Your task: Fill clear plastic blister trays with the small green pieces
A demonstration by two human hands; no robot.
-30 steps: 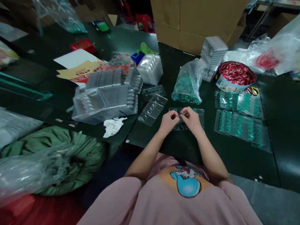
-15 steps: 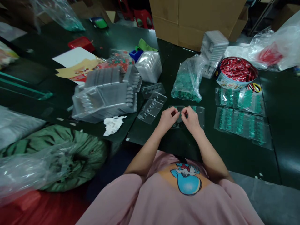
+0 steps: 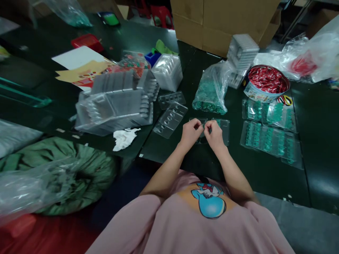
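Observation:
My left hand [image 3: 192, 131] and my right hand [image 3: 213, 132] meet fingertip to fingertip over a clear plastic blister tray [image 3: 225, 132] on the dark table. Both are closed in a pinch; whatever sits between the fingers is too small to make out. A little green shows in the tray's upper part. Just beyond my hands lies a clear bag [image 3: 210, 88] of green plastic pieces. To the left is another clear blister tray [image 3: 171, 120], its hollows showing no green. On the right, trays filled with green pieces [image 3: 268, 139] lie flat.
Stacks of clear trays [image 3: 113, 107] stand at left, with a crumpled white tissue [image 3: 125, 138] in front. A round tin [image 3: 266, 83] of red wrapped packets and yellow-handled scissors [image 3: 287, 100] are at right. A cardboard box [image 3: 225, 24] rises behind the table.
My hands stay pinched together over the tray, with only slight finger movement. The whole view has shifted a little as my head moved.

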